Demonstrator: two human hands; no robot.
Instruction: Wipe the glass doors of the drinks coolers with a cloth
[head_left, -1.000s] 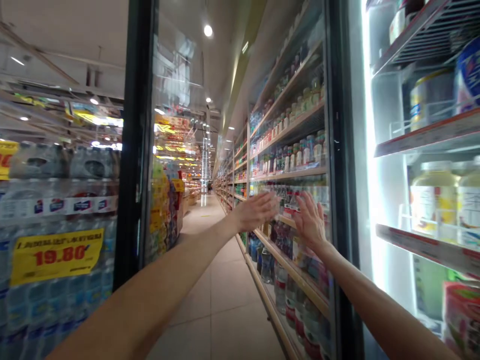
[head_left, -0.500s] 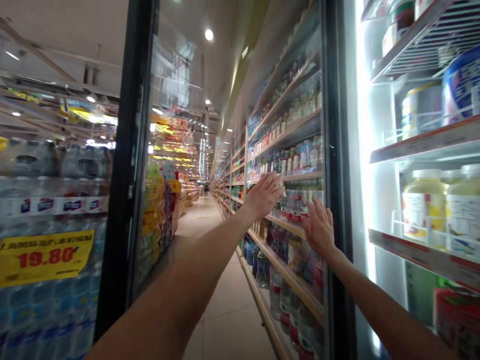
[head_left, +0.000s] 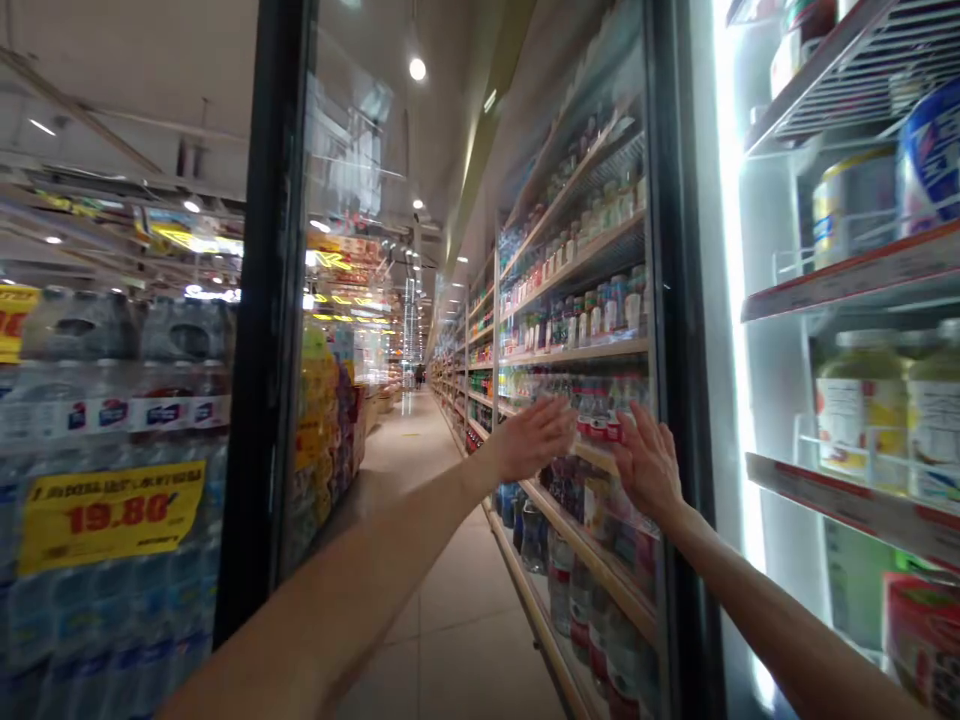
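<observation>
A glass cooler door (head_left: 420,330) with a black frame stands swung open in front of me. My left hand (head_left: 534,440) lies against its pane, fingers close together and blurred by motion. Something pale and thin shows at the fingertips; I cannot make out whether it is a cloth or a reflection. Near the door's right-hand frame, my right hand (head_left: 646,462) rests on the glass with its fingers spread and nothing in them. Shelves of bottles (head_left: 600,320) show in the pane behind both hands.
To the right, a lit cooler holds bottles (head_left: 861,405) and tubs on wire shelves with price rails (head_left: 847,500). Shrink-wrapped water bottles (head_left: 112,610) with a yellow price sign (head_left: 112,515) stack up at left. Beyond the pane runs a tiled aisle (head_left: 405,430).
My left hand has slid down the glass, its wrist lower than before. My right hand stays on the pane, slightly lower and farther right in view.
</observation>
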